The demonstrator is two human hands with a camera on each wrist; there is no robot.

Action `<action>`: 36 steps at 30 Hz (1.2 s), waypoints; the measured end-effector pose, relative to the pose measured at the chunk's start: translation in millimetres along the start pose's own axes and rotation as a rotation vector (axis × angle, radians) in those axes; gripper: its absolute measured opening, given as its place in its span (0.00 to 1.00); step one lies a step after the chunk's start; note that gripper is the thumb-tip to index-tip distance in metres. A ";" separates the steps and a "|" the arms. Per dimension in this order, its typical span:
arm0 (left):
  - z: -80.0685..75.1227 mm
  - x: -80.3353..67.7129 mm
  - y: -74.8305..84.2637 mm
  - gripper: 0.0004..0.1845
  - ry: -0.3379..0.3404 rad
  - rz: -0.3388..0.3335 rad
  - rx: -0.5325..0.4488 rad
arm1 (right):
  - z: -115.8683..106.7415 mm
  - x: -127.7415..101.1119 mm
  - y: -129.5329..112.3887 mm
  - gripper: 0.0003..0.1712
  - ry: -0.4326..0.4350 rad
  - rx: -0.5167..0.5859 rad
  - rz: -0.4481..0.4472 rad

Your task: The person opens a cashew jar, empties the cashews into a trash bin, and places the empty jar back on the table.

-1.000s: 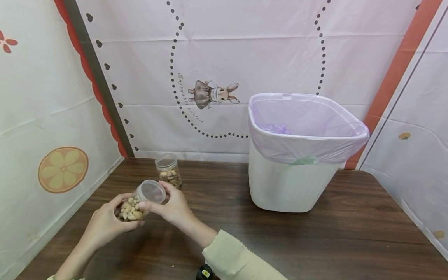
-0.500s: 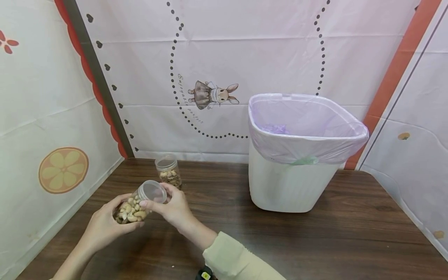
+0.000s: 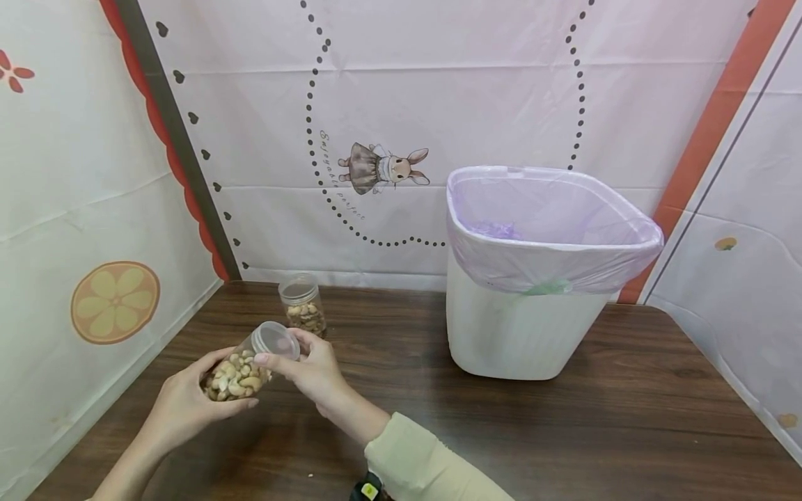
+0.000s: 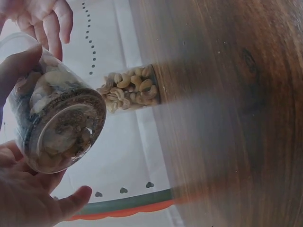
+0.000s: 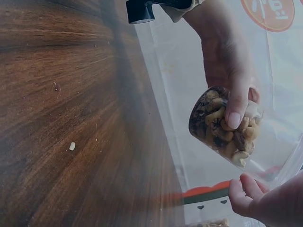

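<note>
A clear plastic jar (image 3: pixel 234 376) part-filled with cashew nuts is held tilted above the table at left, its mouth end toward the right. My left hand (image 3: pixel 182 403) grips the jar low on its body, fingers and thumb round the sides. My right hand (image 3: pixel 319 369) holds the translucent top end of that jar, thumb on the near side and fingers on the far side. The left wrist view shows the round base (image 4: pixel 66 135) of the held jar and dark crumbs near it. A second clear jar (image 3: pixel 303 309) of cashews stands upright behind the hands.
A white trash bin (image 3: pixel 514 327) lined with a thin purple bag (image 3: pixel 557 268) stands on the table's right half. Printed cloth walls (image 3: pixel 388 104) enclose the back and sides. A small pale crumb (image 5: pixel 72 146) lies on the brown wooden table (image 5: pixel 61 104).
The held jar's top end and my right hand have shifted slightly right. The cashews inside have settled a little differently. Both hands keep their hold; the second jar and bin stay put.
</note>
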State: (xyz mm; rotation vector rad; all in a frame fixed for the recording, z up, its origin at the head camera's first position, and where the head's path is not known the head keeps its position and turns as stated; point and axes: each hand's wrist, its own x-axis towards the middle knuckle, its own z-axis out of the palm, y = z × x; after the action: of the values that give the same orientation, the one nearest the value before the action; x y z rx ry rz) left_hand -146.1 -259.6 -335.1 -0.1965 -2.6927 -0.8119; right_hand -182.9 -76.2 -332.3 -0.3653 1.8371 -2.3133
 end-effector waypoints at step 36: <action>2.3 -1.6 4.8 0.42 0.181 0.135 0.015 | 8.7 -5.9 -6.1 0.26 0.197 0.034 0.011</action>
State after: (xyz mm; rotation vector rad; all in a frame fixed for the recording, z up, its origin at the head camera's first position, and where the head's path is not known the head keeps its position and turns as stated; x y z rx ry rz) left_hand -144.1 -254.4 -335.0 -0.2841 -2.4853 -0.7319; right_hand -174.6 -81.3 -325.0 -0.1259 1.8756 -2.4474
